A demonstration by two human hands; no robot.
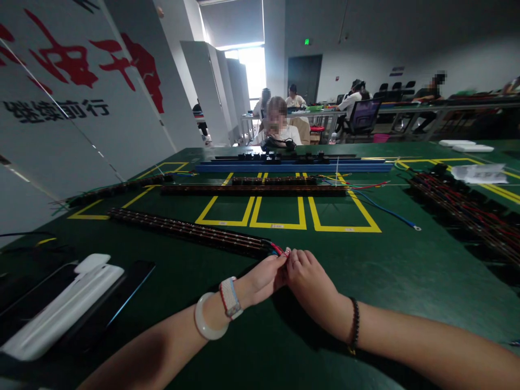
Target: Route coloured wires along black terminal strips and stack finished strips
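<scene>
A long dark strip assembly (190, 230) with rows of copper-coloured bars lies slantwise on the green table. From its near right end comes a short bundle of red and blue wires (277, 248). My left hand (266, 276) is closed around these wires, thumb on top. Pressed against it, my right hand (311, 276) is also closed, its fingertips pinching at the ends of the same wires. The fingers hide the wire tips. A watch and a white bangle are on my left wrist, a dark beaded bracelet on my right.
Yellow tape frames (278, 226) mark the green table (406, 271). Beyond lie more dark strips (252, 190), a blue rail (292, 167) and a loose blue cable (385, 210). Many wired strips (467, 211) fill the right side. A white device (69, 309) lies at left. A person (290, 132) sits opposite.
</scene>
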